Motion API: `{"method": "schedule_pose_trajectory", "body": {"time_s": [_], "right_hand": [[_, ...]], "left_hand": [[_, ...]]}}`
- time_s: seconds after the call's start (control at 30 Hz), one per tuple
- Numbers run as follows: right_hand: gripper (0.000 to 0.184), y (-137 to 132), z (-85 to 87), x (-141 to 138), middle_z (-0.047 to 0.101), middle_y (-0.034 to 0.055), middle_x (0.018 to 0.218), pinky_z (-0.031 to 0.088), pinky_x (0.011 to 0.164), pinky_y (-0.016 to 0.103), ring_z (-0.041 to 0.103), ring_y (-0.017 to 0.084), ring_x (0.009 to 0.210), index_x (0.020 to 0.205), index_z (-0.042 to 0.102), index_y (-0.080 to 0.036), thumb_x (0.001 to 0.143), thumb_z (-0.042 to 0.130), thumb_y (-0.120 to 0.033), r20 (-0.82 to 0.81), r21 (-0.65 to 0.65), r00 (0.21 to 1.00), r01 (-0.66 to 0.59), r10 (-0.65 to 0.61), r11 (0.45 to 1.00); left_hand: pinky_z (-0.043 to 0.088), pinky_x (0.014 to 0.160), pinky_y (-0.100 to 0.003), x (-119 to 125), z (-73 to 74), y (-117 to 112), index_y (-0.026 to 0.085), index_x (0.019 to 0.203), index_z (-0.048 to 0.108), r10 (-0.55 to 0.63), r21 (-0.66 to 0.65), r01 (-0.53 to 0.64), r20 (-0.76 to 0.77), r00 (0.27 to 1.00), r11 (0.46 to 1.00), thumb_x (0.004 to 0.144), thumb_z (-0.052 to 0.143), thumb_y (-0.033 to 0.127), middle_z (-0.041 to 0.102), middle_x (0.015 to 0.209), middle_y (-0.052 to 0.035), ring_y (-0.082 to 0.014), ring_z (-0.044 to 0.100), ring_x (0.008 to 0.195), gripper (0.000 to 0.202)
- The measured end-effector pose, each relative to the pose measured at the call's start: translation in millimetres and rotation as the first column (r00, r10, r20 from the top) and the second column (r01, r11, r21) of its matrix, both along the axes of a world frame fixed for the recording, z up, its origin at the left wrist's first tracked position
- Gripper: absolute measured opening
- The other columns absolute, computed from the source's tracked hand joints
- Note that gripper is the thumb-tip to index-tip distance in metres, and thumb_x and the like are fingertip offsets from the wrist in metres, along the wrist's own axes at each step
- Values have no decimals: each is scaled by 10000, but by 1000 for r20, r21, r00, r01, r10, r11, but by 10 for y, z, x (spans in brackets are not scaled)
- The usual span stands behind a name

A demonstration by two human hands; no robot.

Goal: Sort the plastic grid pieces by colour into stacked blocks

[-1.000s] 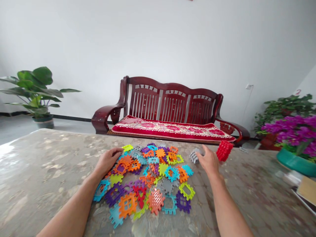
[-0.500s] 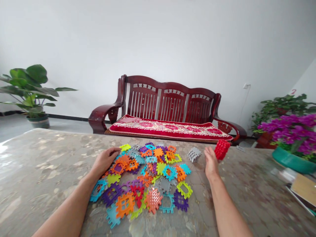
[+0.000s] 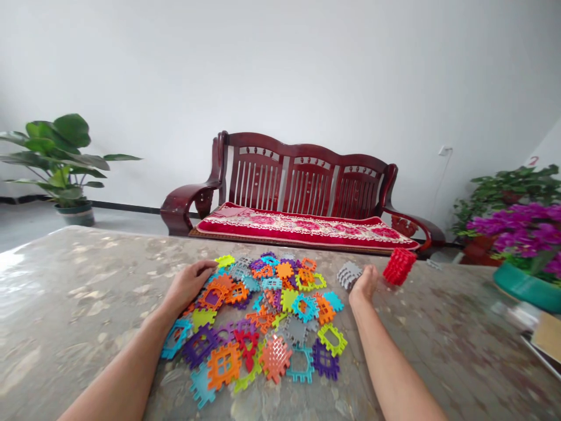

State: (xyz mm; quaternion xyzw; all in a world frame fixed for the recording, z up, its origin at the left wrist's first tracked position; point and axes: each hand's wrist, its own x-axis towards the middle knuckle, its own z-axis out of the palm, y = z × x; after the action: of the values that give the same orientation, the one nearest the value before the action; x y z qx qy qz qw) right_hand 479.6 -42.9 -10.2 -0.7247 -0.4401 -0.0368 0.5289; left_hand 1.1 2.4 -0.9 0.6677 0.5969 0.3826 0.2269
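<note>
Many flat plastic interlocking tiles with notched edges lie in a loose pile [image 3: 288,300] on the table, in orange, purple, blue, lime, grey and red. My left hand [image 3: 191,284] rests at the pile's left edge, fingers stretched toward the tiles and holding nothing visible. To the pile's right stands a grey stack of tiles [image 3: 349,275]. Beside its right side is my right hand [image 3: 363,285], fingers extended and partly hidden; whether it touches the stack I cannot tell. Farther right a red stack of tiles [image 3: 399,266] stands apart from the hand.
The patterned tabletop [image 3: 100,304] spreads around the pile. At its right side are a teal pot [image 3: 526,286] of purple flowers and a cardboard-coloured box [image 3: 547,338]. A wooden bench [image 3: 307,181] with a red cushion stands beyond the far edge.
My right hand has moved left, away from the red stack and up to the grey stack. The left hand stays at the pile's edge. The view has shifted slightly.
</note>
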Motion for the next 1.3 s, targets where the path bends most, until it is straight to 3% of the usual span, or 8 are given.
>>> {"method": "schedule_pose_trajectory", "body": {"time_s": [0.37,0.6,0.87,0.93,1.07,1.2,1.3], "right_hand": [[638,224,-38,-1,609,130,1246,466,932,389,569,262,1181,1389,417,-159,914,160,-500,-241,129,941,273,-237,953],[628,230,-89,-54,589,159,1282,461,943,426,566,285,1186,1373,436,-151,906,198,-498,-341,109,917,257,-206,960],[614,85,93,-117,581,149,1275,453,971,396,551,257,1206,1375,424,-125,903,196,-446,-354,197,920,248,-167,949],[601,-15,159,-238,585,148,1271,448,979,379,555,245,1203,1356,442,-121,904,225,-451,-340,260,933,210,-114,943],[535,-250,295,-584,626,140,1219,430,991,401,574,253,1153,1272,542,-141,896,346,-467,-230,393,967,-15,113,920],[420,-390,426,-909,665,110,1171,404,1014,422,576,258,1124,1106,659,-178,888,418,-444,-58,334,963,-228,262,915],[367,-367,529,-1135,704,90,1076,437,976,403,608,247,1052,1028,694,-192,875,431,-397,-2,162,906,-417,423,894]], "left_hand": [[519,868,-314,1,-19,10,231,975,741,-8,-19,8,24,1000,1000,747,529,497,779,958,-8,-238,691,927,408],[522,855,-316,15,10,-14,228,954,747,0,-10,1,18,1000,1000,741,525,488,776,939,-11,-238,694,900,403],[521,881,-311,8,-10,-4,225,957,746,-11,-3,11,37,999,1000,738,533,490,777,963,-12,-239,690,933,404],[520,883,-314,6,-17,-7,228,957,747,-9,4,8,34,999,1000,746,531,487,777,972,-11,-239,690,938,398],[514,906,-320,11,-7,-19,228,954,750,-13,27,12,39,999,1000,749,530,449,776,987,-16,-239,690,954,374],[516,893,-320,52,79,-76,212,955,751,-35,17,34,46,998,999,765,500,466,776,975,-19,-238,691,936,404],[513,873,-318,99,181,-154,202,973,754,-49,2,49,41,998,999,776,484,471,774,970,-24,-240,689,917,429]]}}
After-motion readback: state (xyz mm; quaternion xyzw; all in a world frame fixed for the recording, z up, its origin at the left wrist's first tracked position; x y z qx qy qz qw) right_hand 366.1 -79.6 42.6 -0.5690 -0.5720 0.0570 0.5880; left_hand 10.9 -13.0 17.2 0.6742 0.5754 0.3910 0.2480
